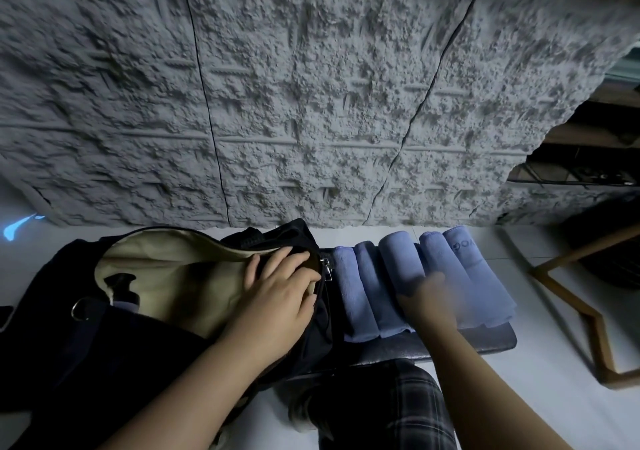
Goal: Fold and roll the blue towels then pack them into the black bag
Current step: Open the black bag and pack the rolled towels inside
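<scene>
Left hand (pixel 277 297) grips bag (pixel 173 276) rim, holding mouth wide for packing. Right hand (pixel 429 297) blurred over rolled towels (pixel 408 276), lined up right of bag; grip: cannot tell.

A single wide-angle view from a camera worn on the person's head. It looks forward and steeply down from close above, taking in both forearms, the lap, a dark mat (pixel 415 345) on the pale floor (pixel 554 363), and a rough grey wall (pixel 311 86) filling the upper frame.
</scene>
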Tool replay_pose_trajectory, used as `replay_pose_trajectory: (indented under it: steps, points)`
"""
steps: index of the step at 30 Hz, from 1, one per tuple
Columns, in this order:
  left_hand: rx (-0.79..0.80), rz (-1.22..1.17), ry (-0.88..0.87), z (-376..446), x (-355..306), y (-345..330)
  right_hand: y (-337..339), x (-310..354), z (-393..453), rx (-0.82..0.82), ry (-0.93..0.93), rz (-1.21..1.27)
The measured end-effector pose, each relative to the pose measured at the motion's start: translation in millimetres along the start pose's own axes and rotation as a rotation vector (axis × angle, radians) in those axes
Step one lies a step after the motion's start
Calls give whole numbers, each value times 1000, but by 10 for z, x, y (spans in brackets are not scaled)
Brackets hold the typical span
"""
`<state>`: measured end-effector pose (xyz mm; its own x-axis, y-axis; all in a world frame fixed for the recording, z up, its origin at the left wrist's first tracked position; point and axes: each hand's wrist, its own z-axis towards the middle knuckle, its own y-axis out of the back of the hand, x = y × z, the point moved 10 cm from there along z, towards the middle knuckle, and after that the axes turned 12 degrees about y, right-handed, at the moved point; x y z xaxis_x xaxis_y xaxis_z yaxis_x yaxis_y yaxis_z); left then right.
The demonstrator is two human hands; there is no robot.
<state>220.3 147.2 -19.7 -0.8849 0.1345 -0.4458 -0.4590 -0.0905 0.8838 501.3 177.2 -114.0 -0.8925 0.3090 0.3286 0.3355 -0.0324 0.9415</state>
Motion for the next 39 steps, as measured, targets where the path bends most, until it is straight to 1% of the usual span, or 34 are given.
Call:
replay_pose_trajectory:
  steps: [2, 3, 5, 6, 7, 9, 10, 12, 15, 17, 18, 20, 22, 23, 26, 28, 29, 31, 33, 34, 37, 39]
  points:
    - [13, -76, 6, -1, 16, 43, 43, 88, -41, -42, 6, 174]
    - [36, -167, 27, 8, 33, 73, 107, 186, -60, -66, 50, 269]
    - [123, -410, 81, 44, 81, 103, 288, 557, -109, -79, 224, 440]
    - [155, -506, 118, 73, 116, 113, 371, 782, -168, -43, 299, 524]
    - [188, -571, 146, 102, 144, 107, 430, 1021, -246, 31, 359, 638]
    - [251, -637, 181, 155, 165, 105, 462, 1462, -435, 237, 446, 915]
    - [289, -665, 214, 174, 188, 100, 480, 1650, -529, 326, 504, 966]
    - [354, -786, 281, 183, 237, 153, 491, 1947, -722, 485, 633, 934]
    - [425, -963, 246, 129, 212, 297, 417, 2151, -910, 646, 674, 906]
    - [448, -1060, 244, 75, 229, 328, 358, 2201, -961, 686, 662, 914]
    - [435, -1103, 261, 55, 268, 327, 315, 2212, -970, 690, 652, 916]
    - [349, -1142, 365, 50, 479, 281, 228, 2218, -987, 706, 584, 950]
    - [247, -1104, 451, 52, 746, 254, 145, 2222, -990, 699, 531, 926]
    - [222, -1056, 464, 59, 853, 253, 119, 2217, -961, 656, 545, 850]
    - [205, -940, 437, 92, 1030, 288, 116, 2195, -807, 448, 629, 461]
    - [205, -890, 420, 102, 1104, 319, 134, 2220, -748, 337, 695, 289]
    - [203, -812, 426, 102, 1158, 329, 131, 2241, -744, 308, 721, 257]
    - [156, -516, 398, 117, 1246, 381, 87, 2268, -723, 265, 734, 241]
    - [129, -219, 325, 127, 1242, 387, 42, 2263, -681, 214, 725, 221]
    - [155, -144, 332, 116, 1269, 328, 18, 2252, -659, 189, 718, 203]
    - [331, -125, 447, -1, 1383, 66, -66, 2212, -605, 168, 671, 214]
    - [456, -25, 432, -78, 1424, -160, -95, 2209, -602, 157, 655, 249]
